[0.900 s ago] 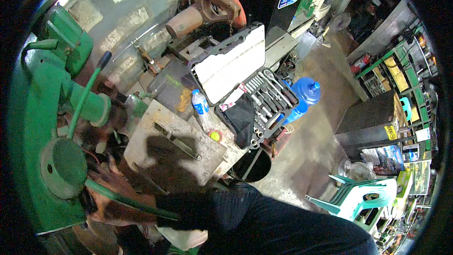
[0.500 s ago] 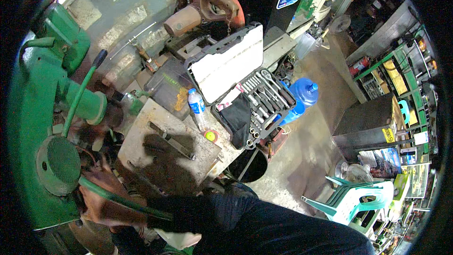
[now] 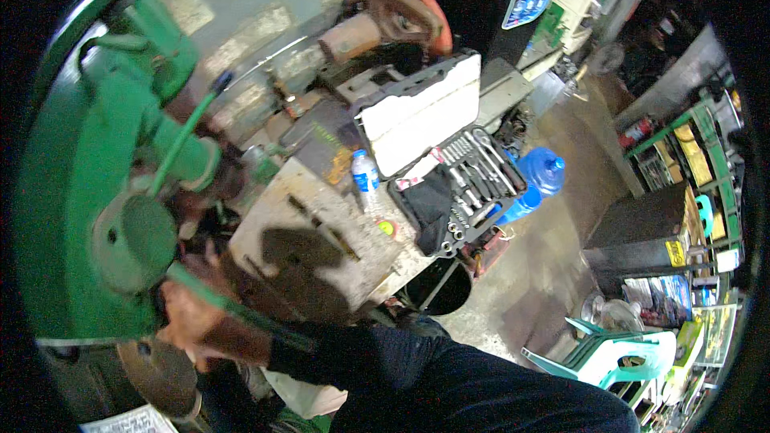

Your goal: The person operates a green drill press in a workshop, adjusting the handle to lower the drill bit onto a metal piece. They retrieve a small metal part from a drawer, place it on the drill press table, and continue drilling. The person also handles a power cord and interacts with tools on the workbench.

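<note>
A green machine that looks like a drill press (image 3: 72, 216) fills the left side, with a round hub (image 3: 134, 239) and long green levers. My right hand (image 3: 212, 317) reaches in beneath the hub, behind the lower lever (image 3: 241, 310), which crosses in front of it. Its fingertips are lost among dark, blurred parts below the spindle. Lower down, my left hand (image 3: 178, 335) is close against the right one, mostly covered by it, with its dark sleeve (image 3: 228, 397) coming up from the bottom edge. What either hand grips cannot be made out.
A worn table (image 3: 273, 200) holds a flat metal bar (image 3: 325, 227), a water bottle (image 3: 366, 180), a yellow tape measure (image 3: 387, 229) and an open socket set case (image 3: 419, 132). Beyond stand blue water jugs (image 3: 542, 171), a black bin (image 3: 449, 293) and teal plastic chairs (image 3: 634, 357).
The whole view has shifted, so the machine, table and tool case appear farther right and mostly lower. Both hands stay under the hub; more of the left one shows now.
</note>
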`<state>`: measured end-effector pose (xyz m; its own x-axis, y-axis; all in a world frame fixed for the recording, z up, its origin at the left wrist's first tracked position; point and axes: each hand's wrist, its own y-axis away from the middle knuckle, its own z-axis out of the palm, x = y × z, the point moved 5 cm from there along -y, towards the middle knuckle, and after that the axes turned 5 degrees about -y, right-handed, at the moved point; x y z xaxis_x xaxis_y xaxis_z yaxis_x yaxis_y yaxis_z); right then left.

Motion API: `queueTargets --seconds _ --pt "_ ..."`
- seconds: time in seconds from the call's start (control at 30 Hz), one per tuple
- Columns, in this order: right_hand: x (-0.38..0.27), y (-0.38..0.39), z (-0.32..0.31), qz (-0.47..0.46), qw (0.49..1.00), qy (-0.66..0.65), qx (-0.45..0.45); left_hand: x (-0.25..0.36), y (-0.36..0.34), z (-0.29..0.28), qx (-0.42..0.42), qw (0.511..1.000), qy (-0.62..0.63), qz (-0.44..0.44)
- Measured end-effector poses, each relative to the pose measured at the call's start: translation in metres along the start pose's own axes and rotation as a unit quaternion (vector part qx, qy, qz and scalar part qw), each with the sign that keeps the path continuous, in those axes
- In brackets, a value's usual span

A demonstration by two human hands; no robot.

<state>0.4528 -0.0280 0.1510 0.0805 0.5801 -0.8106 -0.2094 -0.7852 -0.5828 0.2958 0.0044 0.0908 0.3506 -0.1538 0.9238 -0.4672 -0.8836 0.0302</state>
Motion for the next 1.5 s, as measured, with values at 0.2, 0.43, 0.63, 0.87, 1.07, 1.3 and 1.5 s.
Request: queueTargets --seconds 0.2,0.43,0.63,0.87,1.07,1.3,1.5 --pt "-0.013 -0.031 -0.032 0.086 0.887 -0.219 -0.398 0.065 -0.004 0.026 -0.003 0.961 -0.236 0.144" --pt "-0.002 -0.002 -0.018 0.203 0.943 -0.145 -0.222 0.076 -0.002 0.039 0.080 0.864 -0.353 0.351" --pt "-0.022 0.031 -0.031 -0.090 0.990 0.094 -0.050 0.051 -0.007 0.038 0.021 0.894 -0.346 0.284" --pt "-0.005 0.088 -0.149 0.071 0.873 0.483 0.021 0.042 0.008 0.023 0.055 0.829 -0.419 0.366" --pt "-0.002 0.081 -0.134 0.106 0.769 0.628 -0.056 -0.018 0.018 0.015 -0.040 0.988 0.144 0.047" --pt "-0.018 0.073 -0.062 0.048 0.971 0.229 -0.040 0.008 0.030 0.012 -0.003 0.988 0.076 0.137" --pt "0.006 0.064 -0.027 0.209 0.977 -0.018 0.024 0.052 0.022 0.017 0.129 0.964 -0.089 0.215"
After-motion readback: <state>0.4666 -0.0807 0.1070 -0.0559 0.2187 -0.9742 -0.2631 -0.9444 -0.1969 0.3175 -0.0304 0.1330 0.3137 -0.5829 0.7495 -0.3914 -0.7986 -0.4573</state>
